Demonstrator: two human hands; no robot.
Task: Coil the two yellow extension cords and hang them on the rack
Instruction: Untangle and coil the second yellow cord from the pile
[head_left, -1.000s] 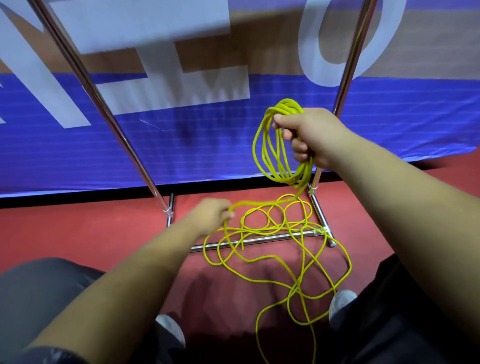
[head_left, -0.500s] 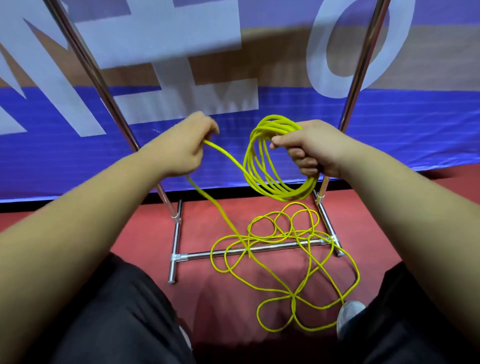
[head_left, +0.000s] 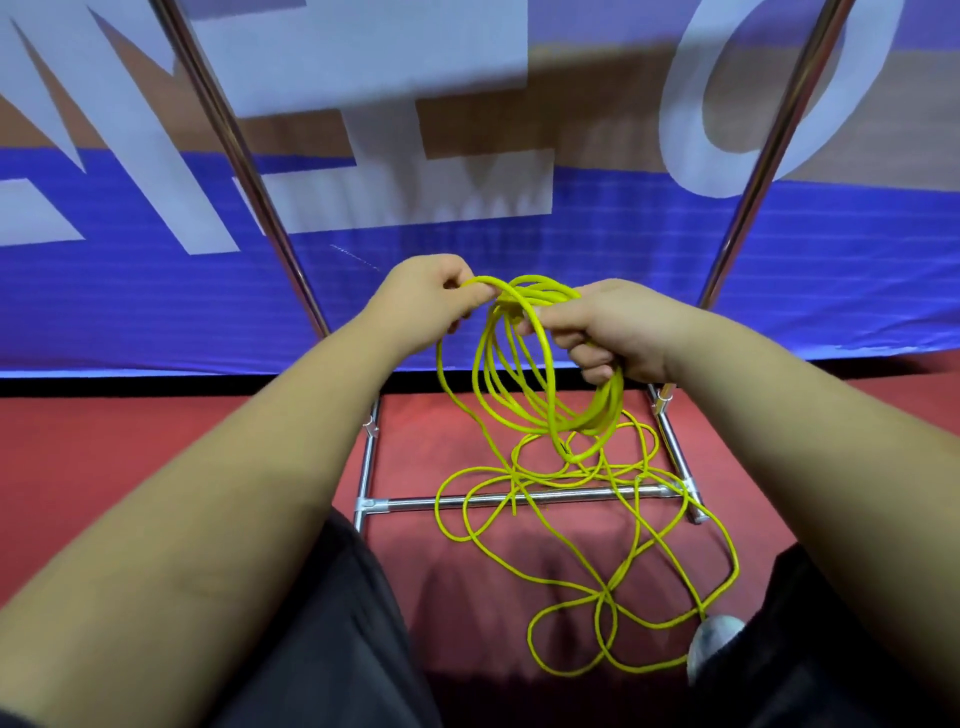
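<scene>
My right hand (head_left: 608, 332) grips a hanging coil of yellow extension cord (head_left: 524, 395) with several loops. My left hand (head_left: 426, 296) pinches a strand of the same cord right beside the coil's top, almost touching the right hand. The loose rest of the cord (head_left: 597, 571) lies tangled on the red floor, draped over the rack's bottom crossbar. The chrome rack (head_left: 519, 503) stands in front of me, its two uprights rising left and right out of the frame. Only one cord can be told apart.
A blue and white banner (head_left: 156, 291) hangs close behind the rack. The red floor (head_left: 130, 457) spreads to the left. My dark trouser legs (head_left: 332, 649) fill the bottom corners, and a grey shoe (head_left: 714, 642) touches the loose cord at lower right.
My left hand has carried its strand from the left over to the top of the coil, adding a loop. Less cord lies on the floor than a second ago.
</scene>
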